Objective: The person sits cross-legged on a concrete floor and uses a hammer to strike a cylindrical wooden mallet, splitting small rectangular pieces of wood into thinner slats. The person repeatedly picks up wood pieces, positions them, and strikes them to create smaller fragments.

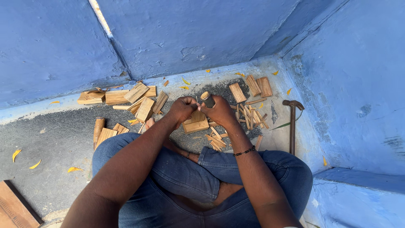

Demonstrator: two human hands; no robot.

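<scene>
The right hand [220,112] grips a round wooden tool handle [206,99]; the left hand [182,109] is clenched beside it, over a flat tan wood block [196,125] on the grey floor [55,139]. Splitting seems underway; the next stroke calls for steady alignment.

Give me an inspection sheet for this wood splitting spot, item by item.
Surface: grey gritty floor, pale blue edging along the walls.
Job's things: wooden block under both hands; dark-handled tool in the right hand; left hand closed beside it.
Clutter: flat wood pieces on the left, thin split sticks on the right, a round wooden billet, a hammer, yellow petals.
Fingers: both hands curled shut; what the left grips is hidden.
Cables: nothing seen.
Surroundings: blue painted walls, a corner.
</scene>
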